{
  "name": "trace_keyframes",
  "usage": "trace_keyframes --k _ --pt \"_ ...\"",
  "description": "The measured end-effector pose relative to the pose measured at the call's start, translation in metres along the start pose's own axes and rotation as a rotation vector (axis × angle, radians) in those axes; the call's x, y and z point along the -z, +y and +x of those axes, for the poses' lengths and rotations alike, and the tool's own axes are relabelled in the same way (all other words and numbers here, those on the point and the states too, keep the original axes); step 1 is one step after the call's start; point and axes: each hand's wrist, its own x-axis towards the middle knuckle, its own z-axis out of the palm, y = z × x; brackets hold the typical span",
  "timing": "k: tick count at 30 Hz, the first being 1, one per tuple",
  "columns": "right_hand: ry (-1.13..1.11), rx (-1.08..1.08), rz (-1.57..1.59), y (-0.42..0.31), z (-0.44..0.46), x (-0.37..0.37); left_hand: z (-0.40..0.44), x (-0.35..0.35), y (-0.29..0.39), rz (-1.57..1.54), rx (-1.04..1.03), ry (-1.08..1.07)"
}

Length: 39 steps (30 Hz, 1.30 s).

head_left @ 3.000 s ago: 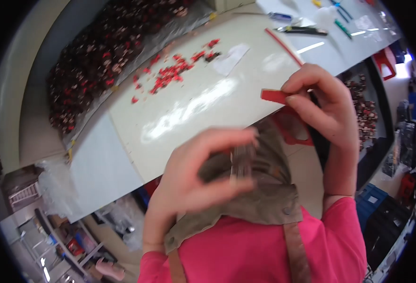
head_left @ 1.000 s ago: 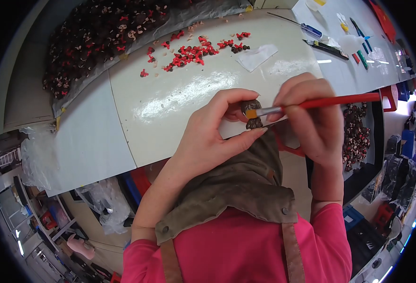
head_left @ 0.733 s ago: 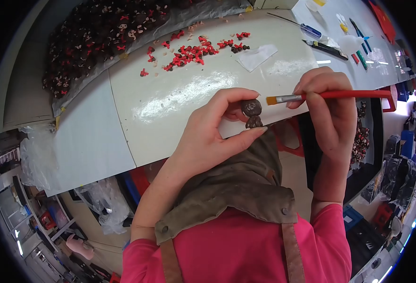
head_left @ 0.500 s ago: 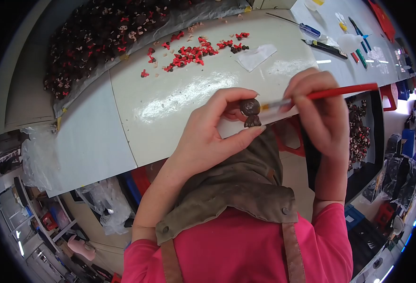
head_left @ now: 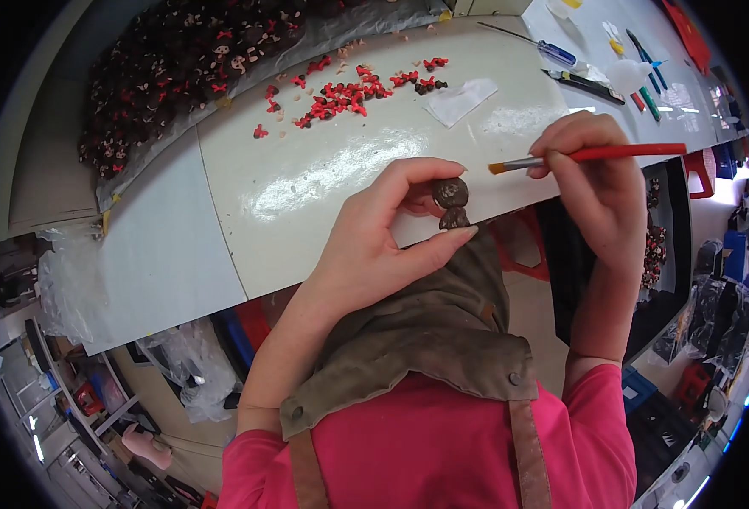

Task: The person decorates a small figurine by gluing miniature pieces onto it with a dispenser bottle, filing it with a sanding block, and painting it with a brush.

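Between the thumb and fingers of my left hand [head_left: 383,225] is a small dark brown figurine [head_left: 451,195] with a round head and a smaller body. It is held near the table's front edge. My right hand [head_left: 595,174] grips a paintbrush [head_left: 595,154] with a red handle, a metal ferrule and yellowish bristles. The bristle tip points left at the figurine, with a short gap between them. On the table behind my hands lie many tiny red and dark pieces [head_left: 340,100] and a folded white cloth [head_left: 461,102].
A large heap of dark and red small parts [head_left: 162,76] fills a lined tray at the back left. A screwdriver [head_left: 557,53], a utility knife [head_left: 584,86] and pens lie at the back right. A dark box [head_left: 680,293] with more parts sits at the right.
My right hand has moved right, drawing the brush tip away from the figurine. My left hand and the figurine stay nearly still.
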Motion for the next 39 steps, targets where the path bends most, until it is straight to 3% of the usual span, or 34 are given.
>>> trace_keyframes --k 6,10,13,19,22,34,37,39 --pt "-0.021 0.078 0.176 -0.001 -0.002 -0.019 0.000 -0.001 0.002 0.048 -0.005 0.017" --pt "-0.234 -0.007 0.112 -0.001 -0.008 -0.004 -0.001 -0.001 -0.001 -0.042 0.015 0.024" --pt "-0.088 0.121 0.166 0.002 -0.003 -0.013 -0.001 -0.001 0.001 0.007 -0.001 0.025" --pt "-0.206 0.096 0.063 -0.001 0.000 -0.009 -0.002 -0.003 0.000 -0.018 0.025 0.022" --pt "-0.068 0.064 0.164 -0.007 0.001 -0.018 -0.001 -0.002 0.003 0.027 0.000 0.029" --pt "-0.238 0.107 -0.051 -0.012 0.004 -0.012 -0.001 -0.002 -0.004 0.094 -0.099 0.058" --pt "-0.156 0.085 -0.001 -0.010 0.003 -0.013 0.002 -0.003 -0.009 0.086 -0.159 0.074" --pt "-0.139 0.031 -0.070 -0.003 -0.001 -0.015 0.002 0.002 -0.007 0.057 -0.069 0.027"
